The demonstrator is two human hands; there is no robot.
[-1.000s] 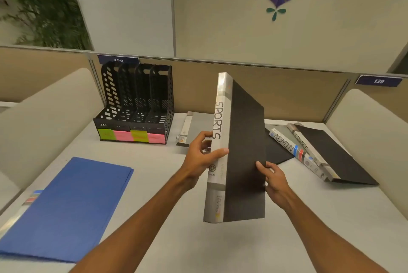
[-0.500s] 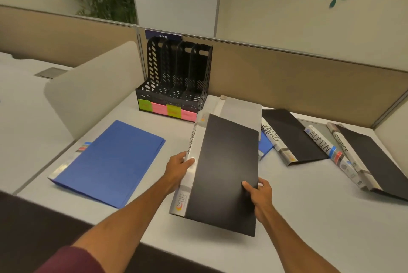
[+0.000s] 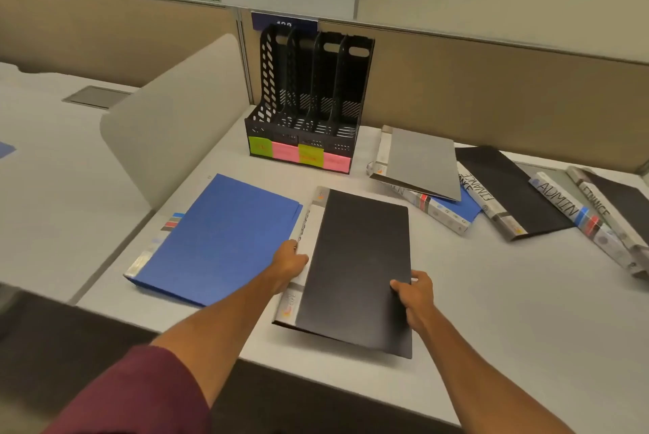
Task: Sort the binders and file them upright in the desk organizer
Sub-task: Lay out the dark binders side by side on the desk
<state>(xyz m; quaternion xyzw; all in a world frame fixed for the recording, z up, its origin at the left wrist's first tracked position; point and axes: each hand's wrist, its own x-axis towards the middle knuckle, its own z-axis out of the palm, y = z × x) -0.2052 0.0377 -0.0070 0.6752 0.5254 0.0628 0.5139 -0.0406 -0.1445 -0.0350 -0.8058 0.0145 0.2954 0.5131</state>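
- Beige partition panels are running behind the white table [image 3: 491,310], and a pale curved divider [image 3: 168,117] is standing along its left side.
- Against the partition, a black desk organizer [image 3: 309,100] is standing at the back of the table, showing four upright slots with perforated walls. Green and pink sticky notes [image 3: 298,154] are lining its front lip.
- Every binder I am seeing is lying on the table, outside the organizer.
- To the right, a grey binder [image 3: 418,163] is resting tilted on a blue-covered one [image 3: 456,210]. Beyond them a FINANCE binder [image 3: 509,187], an ADMIN binder [image 3: 576,219] and another black one [image 3: 621,201] are lying overlapped.
- A blue binder [image 3: 217,240] is lying flat just beside my left grip [image 3: 289,263].
- I am holding the black binder [image 3: 354,265] at the front of the table, almost flat, spine to the left, its near end slightly lifted.
- My left grip is clamping the spine edge, and my right grip [image 3: 414,293] is clamping the opposite edge, thumb on the cover.
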